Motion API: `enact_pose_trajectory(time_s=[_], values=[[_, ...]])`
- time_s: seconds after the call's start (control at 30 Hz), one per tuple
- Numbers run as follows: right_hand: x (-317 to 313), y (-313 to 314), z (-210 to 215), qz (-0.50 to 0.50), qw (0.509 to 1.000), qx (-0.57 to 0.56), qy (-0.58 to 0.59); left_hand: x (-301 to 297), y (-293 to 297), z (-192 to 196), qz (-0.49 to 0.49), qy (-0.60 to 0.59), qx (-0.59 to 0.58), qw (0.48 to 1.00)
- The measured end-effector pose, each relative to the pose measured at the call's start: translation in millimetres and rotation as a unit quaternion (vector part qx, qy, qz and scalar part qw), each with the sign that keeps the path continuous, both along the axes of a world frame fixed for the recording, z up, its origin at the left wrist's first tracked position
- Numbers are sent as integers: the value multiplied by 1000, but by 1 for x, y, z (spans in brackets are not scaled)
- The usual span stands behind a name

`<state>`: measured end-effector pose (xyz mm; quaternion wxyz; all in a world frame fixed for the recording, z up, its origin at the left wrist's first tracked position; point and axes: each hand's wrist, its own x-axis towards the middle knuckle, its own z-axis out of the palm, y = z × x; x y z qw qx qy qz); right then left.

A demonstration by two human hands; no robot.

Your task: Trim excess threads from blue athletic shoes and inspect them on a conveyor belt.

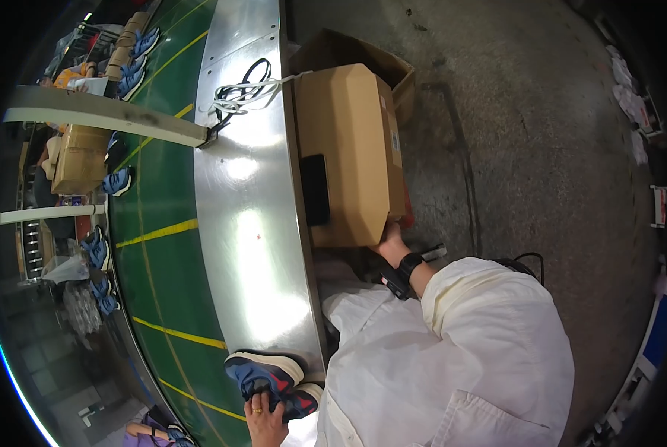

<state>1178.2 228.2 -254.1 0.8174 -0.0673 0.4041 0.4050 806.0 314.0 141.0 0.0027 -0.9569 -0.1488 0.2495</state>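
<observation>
A pair of blue sneakers [262,372] with white soles and red patches lies at the near end of the steel ledge. My left hand [265,423] is closed on the upper of one sneaker, a ring on one finger. Over to the right, my right hand [391,240] touches the near corner of a brown cardboard box [348,156]; its fingers are mostly hidden by the box. A black strap is around that wrist. Against the box's left side lies a black flat rectangle [316,190], its kind unclear.
Black and white cables [236,97] lie on the steel ledge [236,194]. A white post [117,115] reaches over the green conveyor belt [162,276] with yellow lines. More blue sneakers [117,181] line its far side. Another open carton [393,67] stands behind the box.
</observation>
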Motion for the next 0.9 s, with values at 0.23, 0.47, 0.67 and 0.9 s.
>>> enact_pose_trajectory(time_s=[0.23,0.47,0.67,0.9], values=[[8,-10,19,28,998,-57,11,2,-3,2,1,7,8,1000],[15,-20,-1,17,992,-113,-44,1,2,0,2,3,-8,1000],[42,-19,15,9,987,-122,-100,-5,-1,-3,7,6,14,1000],[105,-1,19,-8,991,-65,-121,1,-3,-3,32,15,3,999]])
